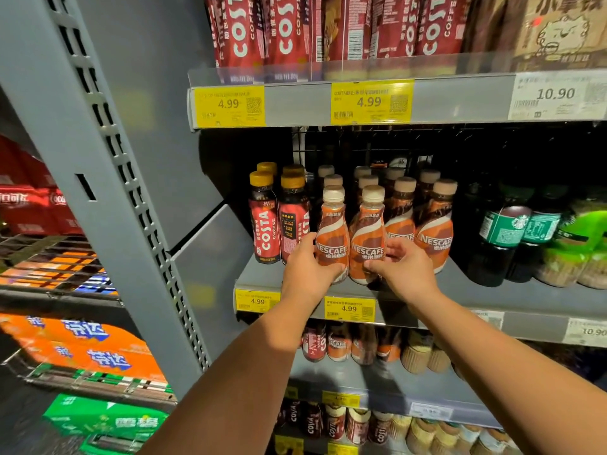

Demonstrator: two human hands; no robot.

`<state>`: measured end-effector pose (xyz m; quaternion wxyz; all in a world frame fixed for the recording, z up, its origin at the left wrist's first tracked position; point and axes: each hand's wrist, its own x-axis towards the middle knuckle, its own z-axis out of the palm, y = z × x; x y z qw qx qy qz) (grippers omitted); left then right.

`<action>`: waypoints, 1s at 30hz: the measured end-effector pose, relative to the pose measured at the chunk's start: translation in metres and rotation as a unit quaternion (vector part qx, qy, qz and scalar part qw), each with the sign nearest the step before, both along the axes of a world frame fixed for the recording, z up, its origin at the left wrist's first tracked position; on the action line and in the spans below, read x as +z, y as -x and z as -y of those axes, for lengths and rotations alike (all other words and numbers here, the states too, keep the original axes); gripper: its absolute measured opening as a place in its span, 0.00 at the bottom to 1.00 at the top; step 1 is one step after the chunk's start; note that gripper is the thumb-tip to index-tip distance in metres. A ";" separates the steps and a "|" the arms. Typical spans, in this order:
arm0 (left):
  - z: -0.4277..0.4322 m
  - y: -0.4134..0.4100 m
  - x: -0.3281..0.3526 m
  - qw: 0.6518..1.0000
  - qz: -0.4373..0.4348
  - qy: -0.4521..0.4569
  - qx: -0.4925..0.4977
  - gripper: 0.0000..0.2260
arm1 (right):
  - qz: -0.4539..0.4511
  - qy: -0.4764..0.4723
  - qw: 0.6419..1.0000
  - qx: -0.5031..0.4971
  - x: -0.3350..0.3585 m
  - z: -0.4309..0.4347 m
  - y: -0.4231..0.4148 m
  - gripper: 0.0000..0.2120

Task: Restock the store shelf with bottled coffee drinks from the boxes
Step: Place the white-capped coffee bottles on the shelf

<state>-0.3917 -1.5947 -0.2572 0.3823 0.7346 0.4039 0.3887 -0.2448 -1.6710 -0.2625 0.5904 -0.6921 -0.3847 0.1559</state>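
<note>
Left hand (307, 267) grips one orange-brown plastic Nescafe bottle (331, 231), right hand (405, 266) grips its twin bottle (368, 231) alongside, at grey metal shelf edge (492, 298); hard push could topple beige-capped bottles (404, 205) beyond the hands.

Lower labels of the front Nescafé bottles (368, 238) are covered by the left hand (307, 269) and right hand (405, 267). Behind them, rear bottles (363, 172) show caps only. Above, Costa bottles (282, 31) cut by top edge. To their right, green bottles (581, 244) blurred. Below, price tag (349, 309) small print unreadable.
</note>
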 end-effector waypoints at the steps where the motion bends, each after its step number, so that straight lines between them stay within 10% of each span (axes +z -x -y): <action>1: 0.000 0.000 0.000 1.000 0.007 0.004 0.001 0.24 | -0.003 -0.002 1.000 0.001 0.001 0.001 0.000 0.18; 14: 0.004 0.004 -0.002 1.000 0.012 0.020 -0.009 0.25 | 0.032 0.023 0.999 -0.002 0.005 0.007 0.006 0.17; 24: 0.048 0.028 0.041 0.916 -0.308 -0.254 0.029 0.13 | 0.410 0.199 0.890 -0.011 0.049 0.058 0.007 0.10; 30: 0.092 0.031 0.052 0.873 -0.393 -0.289 0.002 0.07 | 0.463 0.274 0.843 0.018 0.056 0.100 0.014 0.10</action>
